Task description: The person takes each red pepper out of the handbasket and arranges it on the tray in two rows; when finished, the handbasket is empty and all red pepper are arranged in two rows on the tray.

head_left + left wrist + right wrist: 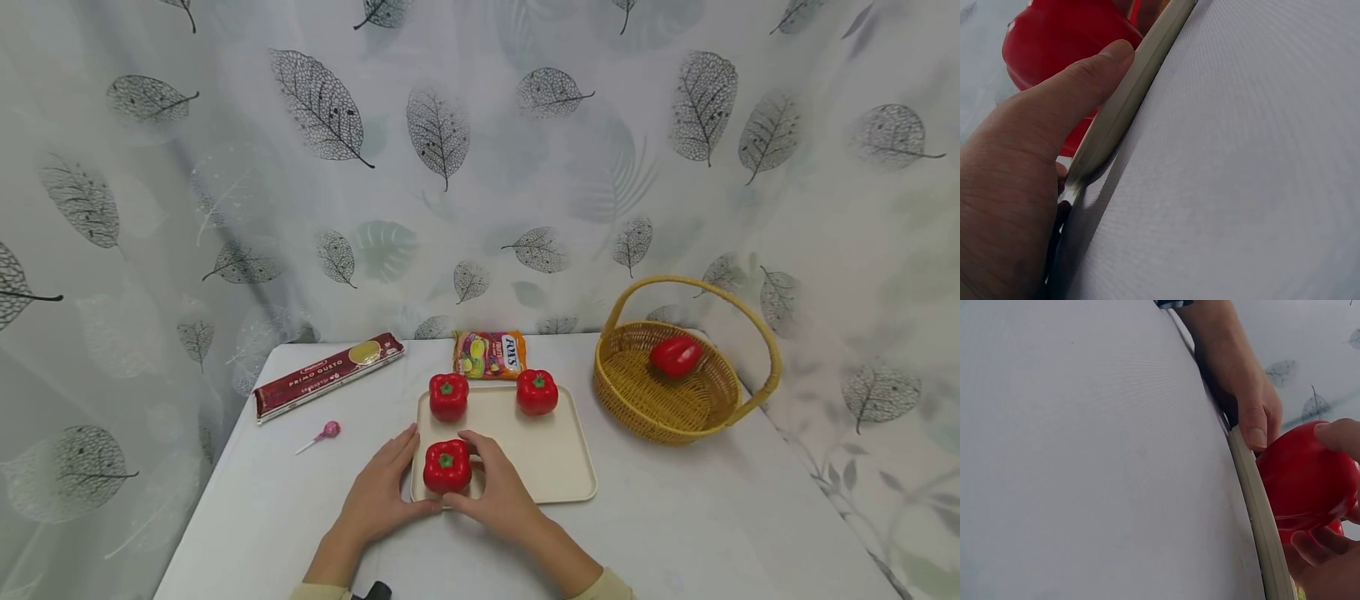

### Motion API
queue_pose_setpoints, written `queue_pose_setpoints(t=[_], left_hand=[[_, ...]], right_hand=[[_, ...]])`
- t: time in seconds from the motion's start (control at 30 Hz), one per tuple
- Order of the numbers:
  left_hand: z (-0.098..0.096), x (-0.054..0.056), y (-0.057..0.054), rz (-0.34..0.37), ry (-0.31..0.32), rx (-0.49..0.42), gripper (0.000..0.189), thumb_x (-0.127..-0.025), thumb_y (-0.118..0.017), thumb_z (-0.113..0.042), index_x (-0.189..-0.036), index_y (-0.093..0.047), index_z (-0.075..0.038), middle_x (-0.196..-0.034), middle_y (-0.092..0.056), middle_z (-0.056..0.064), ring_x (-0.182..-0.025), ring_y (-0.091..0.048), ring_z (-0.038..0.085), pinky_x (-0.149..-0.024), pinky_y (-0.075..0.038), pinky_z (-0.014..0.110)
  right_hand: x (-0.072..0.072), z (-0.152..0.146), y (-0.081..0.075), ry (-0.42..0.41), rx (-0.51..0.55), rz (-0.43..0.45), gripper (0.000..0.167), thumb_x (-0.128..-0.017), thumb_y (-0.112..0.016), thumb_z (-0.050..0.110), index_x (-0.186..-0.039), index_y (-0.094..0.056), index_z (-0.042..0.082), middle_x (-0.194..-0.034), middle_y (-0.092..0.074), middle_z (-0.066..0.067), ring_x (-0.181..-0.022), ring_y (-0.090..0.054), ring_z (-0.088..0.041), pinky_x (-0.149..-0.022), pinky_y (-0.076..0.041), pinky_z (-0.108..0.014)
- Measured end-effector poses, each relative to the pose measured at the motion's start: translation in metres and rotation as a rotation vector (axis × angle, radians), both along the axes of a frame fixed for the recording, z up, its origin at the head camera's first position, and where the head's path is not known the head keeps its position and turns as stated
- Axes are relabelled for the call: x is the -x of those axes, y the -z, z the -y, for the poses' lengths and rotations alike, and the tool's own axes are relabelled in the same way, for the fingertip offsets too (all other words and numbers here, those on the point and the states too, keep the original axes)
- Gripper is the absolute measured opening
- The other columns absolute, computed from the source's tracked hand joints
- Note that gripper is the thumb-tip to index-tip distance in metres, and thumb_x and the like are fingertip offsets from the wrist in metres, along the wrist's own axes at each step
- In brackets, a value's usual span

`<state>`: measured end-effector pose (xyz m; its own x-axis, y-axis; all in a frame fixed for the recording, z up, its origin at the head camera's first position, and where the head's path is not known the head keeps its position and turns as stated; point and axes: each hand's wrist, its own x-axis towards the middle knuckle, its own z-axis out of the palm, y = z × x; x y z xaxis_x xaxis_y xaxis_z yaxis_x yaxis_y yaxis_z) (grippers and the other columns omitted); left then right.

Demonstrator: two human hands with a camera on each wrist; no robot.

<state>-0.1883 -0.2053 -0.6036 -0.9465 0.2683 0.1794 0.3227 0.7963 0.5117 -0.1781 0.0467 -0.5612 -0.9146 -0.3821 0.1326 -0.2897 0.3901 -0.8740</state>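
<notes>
A red bell pepper [447, 467] with a green stem stub sits at the front left of a cream tray [551, 467]. My right hand [504, 492] holds this pepper, thumb at its front and fingers behind it; the right wrist view shows the fingertips on its red side. Around the tray's front-left corner lies my left hand [382, 492], fingers along the left edge and thumb on the front rim. On the tray, two more bell peppers stand, one at the back left [448, 397] and another at the back right [537, 392].
A yellow wicker basket [628, 398] with a tall handle stands right of the tray, a red pepper [676, 357] inside. Behind the tray lies a Fox's candy bag [490, 355]. To the left are a dark red spaghetti pack [326, 377] and a pink lollipop [331, 429]. A leaf-print curtain hangs behind.
</notes>
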Motion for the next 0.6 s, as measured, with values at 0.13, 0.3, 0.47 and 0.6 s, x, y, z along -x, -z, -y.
queue_pose_setpoints(t=[0.13, 0.3, 0.47, 0.6], left_hand=[[0.0, 0.0, 0.0, 0.015, -0.002, -0.005, 0.125, -0.073, -0.073, -0.091, -0.17, -0.038, -0.021, -0.176, -0.032, -0.007, -0.16, -0.033, 0.021, -0.124, -0.038, 0.053], [0.0, 0.0, -0.001, 0.028, -0.004, 0.0, 0.126, -0.072, -0.074, -0.09, -0.171, -0.038, -0.021, -0.176, -0.031, -0.008, -0.16, -0.032, 0.021, -0.126, -0.036, 0.052], [-0.001, 0.0, -0.001, 0.029, -0.001, -0.002, 0.126, -0.072, -0.075, -0.09, -0.171, -0.037, -0.02, -0.176, -0.032, -0.007, -0.16, -0.033, 0.021, -0.127, -0.034, 0.05], [-0.001, 0.0, -0.001, 0.018, 0.003, -0.013, 0.126, -0.072, -0.076, -0.088, -0.17, -0.038, -0.019, -0.176, -0.032, -0.006, -0.16, -0.034, 0.022, -0.127, -0.034, 0.051]], right_hand=[[0.001, -0.001, 0.001, 0.004, -0.001, -0.003, 0.099, -0.084, -0.096, 0.033, -0.164, -0.04, 0.013, -0.155, -0.052, 0.004, -0.141, -0.053, -0.02, -0.112, -0.054, -0.04], [0.001, -0.004, 0.0, 0.007, -0.004, -0.013, 0.098, -0.085, -0.095, 0.034, -0.164, -0.04, 0.014, -0.158, -0.052, 0.0, -0.141, -0.053, -0.02, -0.113, -0.054, -0.04], [0.001, -0.011, -0.011, 0.028, 0.03, -0.023, 0.094, -0.088, -0.093, 0.033, -0.164, -0.042, 0.016, -0.158, -0.053, -0.008, -0.143, -0.054, -0.023, -0.114, -0.052, -0.046], [0.003, -0.021, -0.026, 0.066, 0.063, -0.051, 0.089, -0.088, -0.094, 0.029, -0.162, -0.045, 0.021, -0.155, -0.056, -0.004, -0.143, -0.054, -0.023, -0.115, -0.051, -0.052]])
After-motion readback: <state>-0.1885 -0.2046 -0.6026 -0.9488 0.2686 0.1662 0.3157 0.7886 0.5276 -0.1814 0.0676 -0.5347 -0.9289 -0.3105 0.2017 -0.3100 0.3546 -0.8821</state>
